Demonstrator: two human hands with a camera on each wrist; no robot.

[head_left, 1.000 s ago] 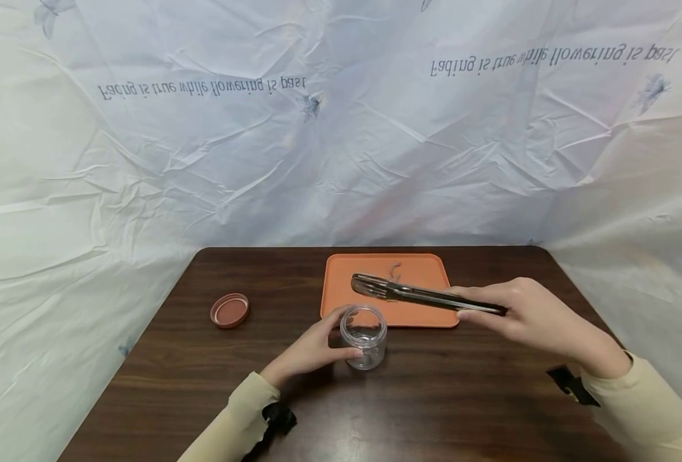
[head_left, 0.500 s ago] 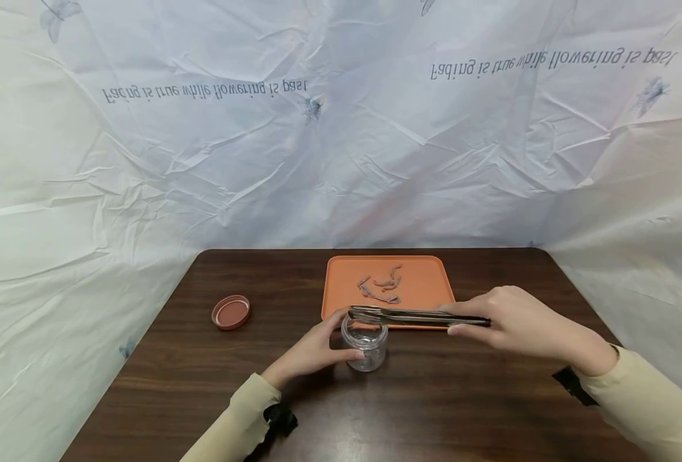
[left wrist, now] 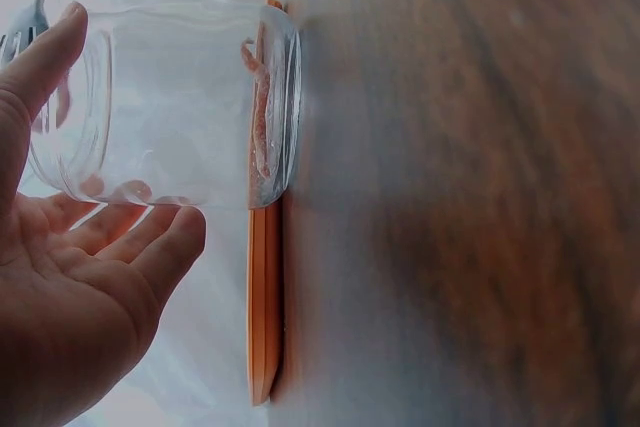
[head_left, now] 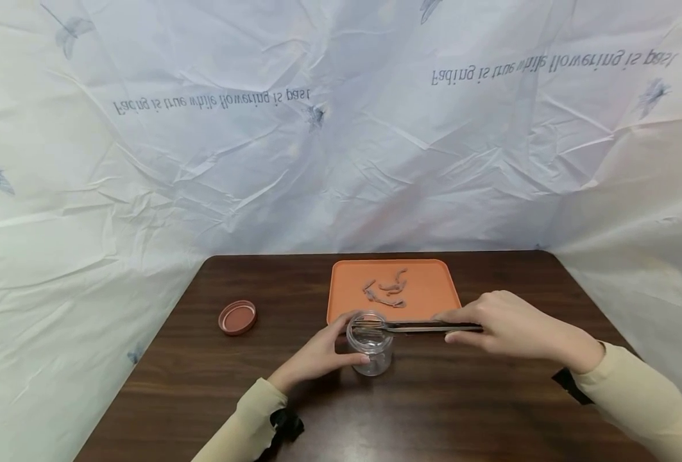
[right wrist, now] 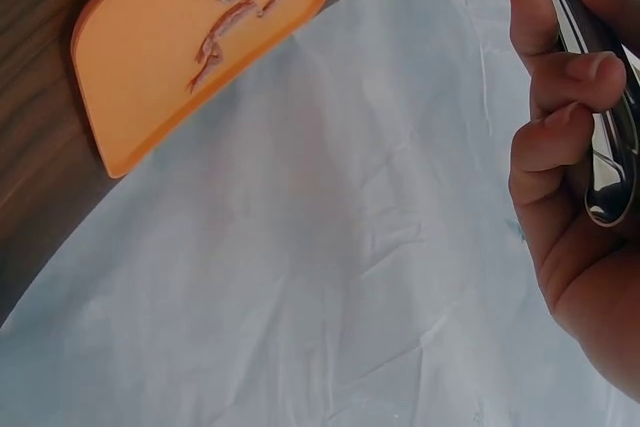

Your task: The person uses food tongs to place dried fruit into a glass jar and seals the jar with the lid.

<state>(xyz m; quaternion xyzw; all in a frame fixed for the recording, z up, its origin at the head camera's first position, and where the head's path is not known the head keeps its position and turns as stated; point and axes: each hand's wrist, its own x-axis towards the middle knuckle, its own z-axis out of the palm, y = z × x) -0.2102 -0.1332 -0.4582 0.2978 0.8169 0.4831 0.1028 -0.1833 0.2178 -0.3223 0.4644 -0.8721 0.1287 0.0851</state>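
Observation:
My left hand (head_left: pixel 317 353) holds a clear jar (head_left: pixel 374 364) upright on the table from its left side, thumb and fingers around it. Inside, at the jar's bottom, lies a thin pinkish-brown strip (left wrist: pixel 261 112) that looks like meat. My right hand (head_left: pixel 508 327) grips metal tongs (head_left: pixel 416 326), their fork-shaped tips lying level across the jar's mouth. Beside the tines in the left wrist view, something pinkish (left wrist: pixel 62 102) shows at the mouth; I cannot tell whether the tongs hold it. The right wrist view shows the fingers curled round the tongs' rear end (right wrist: pixel 610 172).
Behind the jar an orange tray (head_left: pixel 433 282) carries several similar strips (head_left: pixel 395 287). A reddish-brown screw lid (head_left: pixel 238 317) lies at the left of the dark wooden table (head_left: pixel 456 410). White printed sheeting (head_left: pixel 364 160) hangs behind and on both sides.
The tongs in my right hand have come down and toward me, from over the tray to the jar's mouth. The strips on the tray are now uncovered. My left hand keeps its hold.

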